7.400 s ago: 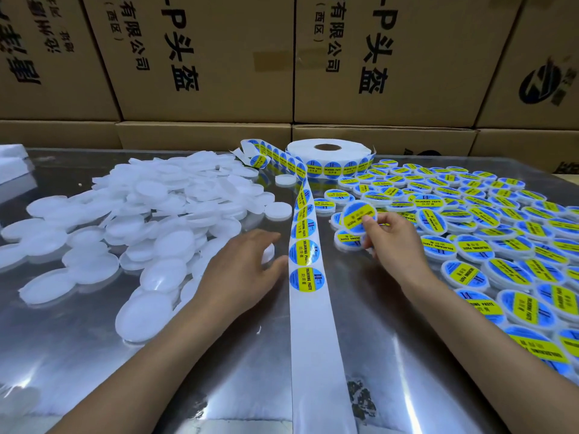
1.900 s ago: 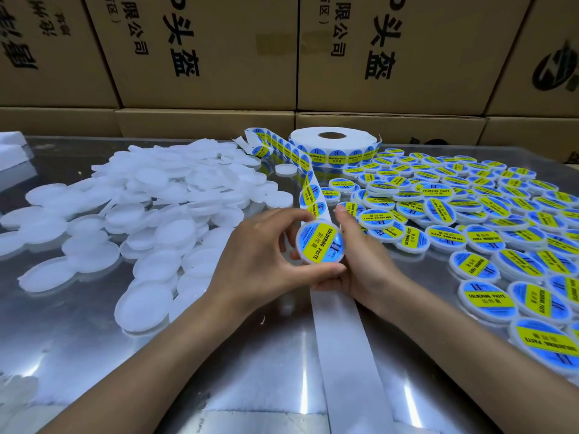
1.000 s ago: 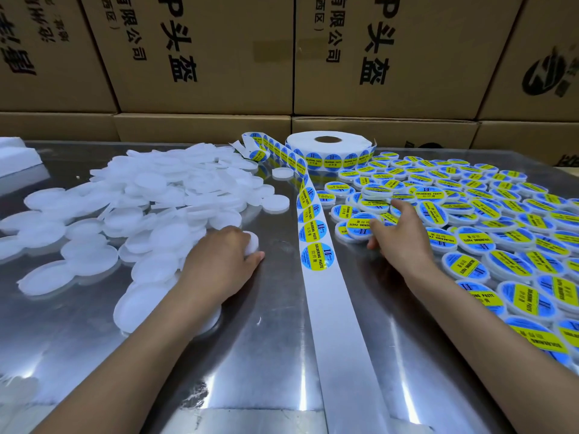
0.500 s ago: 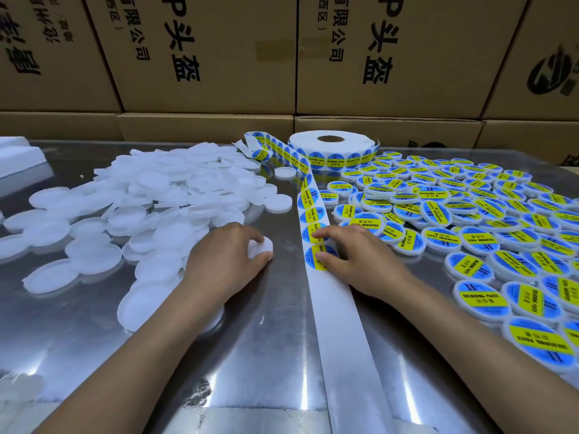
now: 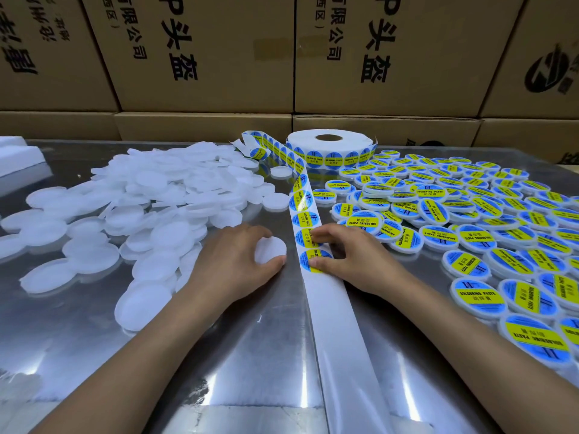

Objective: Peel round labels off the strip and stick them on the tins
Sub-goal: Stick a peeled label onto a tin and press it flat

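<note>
A white backing strip (image 5: 340, 324) runs down the middle of a shiny metal table (image 5: 250, 364), from a roll (image 5: 330, 150) at the far side toward the near edge, its near length bare and its far length carrying round blue and yellow labels. The nearest label (image 5: 313, 260) sits at the end of that printed run, and the right hand (image 5: 351, 261) lies on the strip there: its thumb tip presses on this label's near edge and its forefinger tip rests on the next label (image 5: 305, 238) up, the other fingers curled loosely behind; whether the label's edge has lifted from the backing cannot be told. Just left of the strip, the left hand (image 5: 233, 264) grips a plain white tin (image 5: 270, 250), thumb below it and curled fingers over its top, the tin resting low against the table. Behind and to the left of that hand spreads a loose heap of blank tins (image 5: 150, 208), many overlapping. To the right of the strip lies a wide spread of labelled tins (image 5: 470, 220), each showing a blue and yellow face marked "SOLDERING PASTE", reaching to the table's right side. Brown boxes (image 5: 203, 51) with black printed characters are stacked along the back of the table.
</note>
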